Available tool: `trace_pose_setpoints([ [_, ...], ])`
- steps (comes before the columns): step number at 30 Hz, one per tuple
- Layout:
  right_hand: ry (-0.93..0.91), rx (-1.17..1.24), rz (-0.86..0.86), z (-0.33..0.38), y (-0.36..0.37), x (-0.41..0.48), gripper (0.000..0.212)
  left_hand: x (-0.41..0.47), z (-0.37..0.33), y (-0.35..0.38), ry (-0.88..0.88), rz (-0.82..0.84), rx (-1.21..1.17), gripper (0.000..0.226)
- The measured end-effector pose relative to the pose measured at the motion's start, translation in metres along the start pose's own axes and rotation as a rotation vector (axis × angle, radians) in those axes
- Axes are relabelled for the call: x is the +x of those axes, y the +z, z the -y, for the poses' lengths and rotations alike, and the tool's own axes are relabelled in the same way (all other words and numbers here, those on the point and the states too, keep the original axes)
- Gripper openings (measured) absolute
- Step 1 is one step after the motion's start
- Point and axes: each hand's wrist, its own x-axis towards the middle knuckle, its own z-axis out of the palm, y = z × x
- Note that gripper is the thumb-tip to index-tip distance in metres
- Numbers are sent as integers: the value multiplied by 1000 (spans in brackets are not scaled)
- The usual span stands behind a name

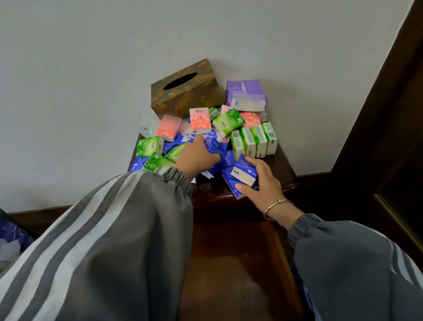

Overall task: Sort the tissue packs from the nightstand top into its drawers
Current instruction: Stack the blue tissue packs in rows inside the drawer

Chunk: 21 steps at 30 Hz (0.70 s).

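Two hands at a crowded nightstand

Dozens of tissue packs (205, 138) cover the nightstand (286, 169) to its edges. Right hand (262, 181) grips blue packs (242, 177) at the front edge; left hand (196, 159) reaches in, grip hidden. Labels unreadable.

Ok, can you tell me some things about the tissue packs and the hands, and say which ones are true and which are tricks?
1. The right hand holds blue packs. True.
2. The brown tissue box has tissues sticking out of its slot. False: the slot is dark and nothing sticks out.
3. Four green packs stand side by side in a row. True.
4. The purple pack lies at the front edge of the nightstand. False: it sits at the back, by the wall, right of the brown box.
5. The left hand reaches into the pile of packs. True.
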Motion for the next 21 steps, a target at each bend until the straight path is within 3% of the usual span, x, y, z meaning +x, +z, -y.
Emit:
trace_pose_setpoints([
  [5,-5,-11,-8,-1,2,-1,70,0,-6,9,-29,11,264,65],
  [10,2,-7,-14,-2,2,-1,70,-3,-10,12,22,-55,209,58],
  [16,9,-3,-13,-3,2,-2,71,-21,-1,-7,202,-341,-435,32],
  [21,-6,-24,-25,-3,2,-3,70,-76,31,-24,30,-347,-1010,33],
])
